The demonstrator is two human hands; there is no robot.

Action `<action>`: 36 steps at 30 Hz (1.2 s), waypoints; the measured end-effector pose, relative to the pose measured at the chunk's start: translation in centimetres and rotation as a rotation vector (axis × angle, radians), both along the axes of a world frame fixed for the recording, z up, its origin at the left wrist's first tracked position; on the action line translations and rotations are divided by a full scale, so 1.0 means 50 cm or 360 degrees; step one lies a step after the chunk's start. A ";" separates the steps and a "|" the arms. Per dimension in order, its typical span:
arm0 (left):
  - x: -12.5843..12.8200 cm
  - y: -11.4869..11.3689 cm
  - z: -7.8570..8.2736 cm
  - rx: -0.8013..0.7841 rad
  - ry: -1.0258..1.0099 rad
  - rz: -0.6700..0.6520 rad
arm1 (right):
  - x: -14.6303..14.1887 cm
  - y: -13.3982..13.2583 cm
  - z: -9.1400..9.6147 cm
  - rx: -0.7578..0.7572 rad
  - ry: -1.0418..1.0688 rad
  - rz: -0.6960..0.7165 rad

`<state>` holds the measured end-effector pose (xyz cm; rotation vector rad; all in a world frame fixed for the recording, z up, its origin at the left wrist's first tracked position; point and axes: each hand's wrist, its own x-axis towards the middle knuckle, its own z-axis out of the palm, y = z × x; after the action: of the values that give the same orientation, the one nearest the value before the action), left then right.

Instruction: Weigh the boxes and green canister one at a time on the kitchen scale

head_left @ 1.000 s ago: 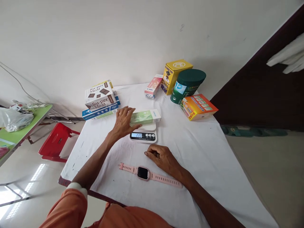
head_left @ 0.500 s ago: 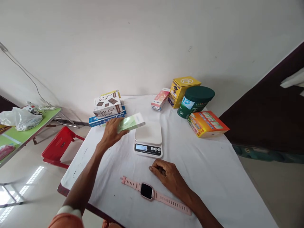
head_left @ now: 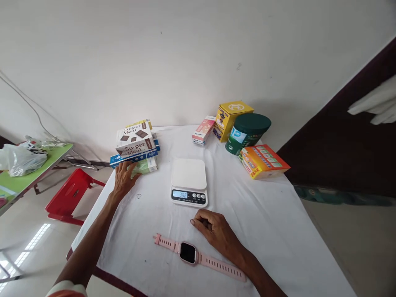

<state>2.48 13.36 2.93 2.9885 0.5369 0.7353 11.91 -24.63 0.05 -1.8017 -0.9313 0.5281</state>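
My left hand (head_left: 124, 178) is closed around the left end of a light green box (head_left: 147, 166), which is low at the table's left side, in front of a blue box (head_left: 136, 158). On that blue box rests a white "Su-per Meal" box (head_left: 135, 139). A white kitchen scale (head_left: 188, 175) stands mid-table with a bare platform and a lit display. My right hand (head_left: 215, 229) rests loosely curled on the cloth just in front of the scale, with nothing visible in it. Close by it lies a pink smartwatch (head_left: 188, 253), its strap stretched out flat.
At the back right are a pink box (head_left: 203, 130), yellow boxes (head_left: 232, 117), a dark green tub (head_left: 250, 133) and an orange box (head_left: 264, 161). A red chair (head_left: 69, 196) and a green table (head_left: 34, 165) with a plastic bag (head_left: 23, 160) stand to the left.
My left hand has carried the light green box left and down, from above the scale's edge to beside the blue box. The scale's display reading has changed. My right hand stays put.
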 end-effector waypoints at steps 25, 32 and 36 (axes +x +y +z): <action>0.669 -0.314 0.081 -0.0782 0.0636 0.0025 | -0.001 -0.004 -0.006 0.0087 0.0157 0.0006; 0.594 -0.272 0.094 -0.0756 0.0755 -0.0064 | 0.001 -0.004 -0.004 0.0070 0.0127 0.0002; 0.547 -0.255 0.101 -0.0783 0.0687 -0.0176 | 0.000 -0.002 -0.009 0.0070 0.0147 -0.0012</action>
<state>29.83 0.60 7.98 2.6652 0.4687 -0.0611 11.91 -24.72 -0.41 -1.7262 -0.8663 0.5770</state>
